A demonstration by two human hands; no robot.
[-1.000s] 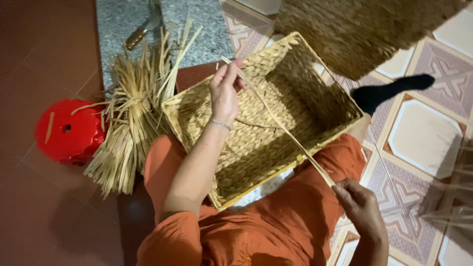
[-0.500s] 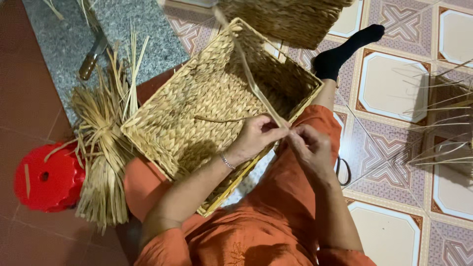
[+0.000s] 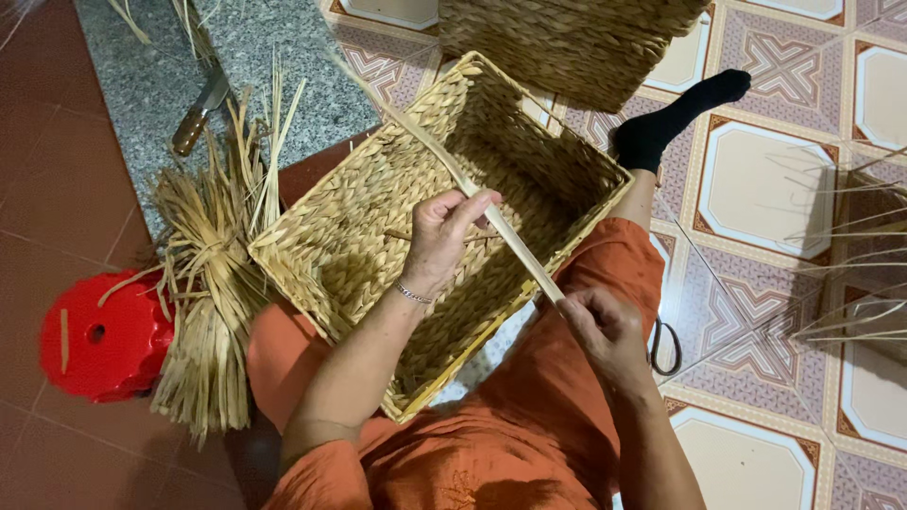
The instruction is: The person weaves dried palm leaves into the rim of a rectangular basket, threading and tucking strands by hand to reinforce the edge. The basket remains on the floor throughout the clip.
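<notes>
**A:** Right, where's the strand relative to the woven basket (image 3: 378,217)?

**B:** Straw strand (image 3: 515,247) lies diagonally over the basket's open top. Long axis runs from beyond the basket's far-left rim, across the interior, to just past the near-right rim. Both ends are off the basket; the middle hangs above the weave.

**A:** Hands?

**B:** Left hand (image 3: 444,236) is over the basket's middle, fingers (image 3: 477,201) pinched shut on the strand partway along. Right hand (image 3: 600,326) is just outside the near-right rim, over the person's lap, fingers curled tight on the strand's near end. The strand looks taut between the two grips.

**A:** Which hand is nearer the free part?

**B:** Left. The free length runs up and away from its fingers toward the far-left rim. Right hand only has the tail end.

**A:** Pose?

**B:** Left forearm comes in across the basket's near-left rim, wrist bent back, thumb side up. Right forearm stays outside the basket, hand knuckles-up.

**A:** Anything else near the basket?

**B:** Bundle of straw (image 3: 203,283) touching its left side, red stool (image 3: 104,335) beyond that, knife (image 3: 198,113) on the grey slab past the far-left corner, scissors (image 3: 664,348) on the floor tiles to the right, second basket (image 3: 567,38) beyond the far rim.
</notes>
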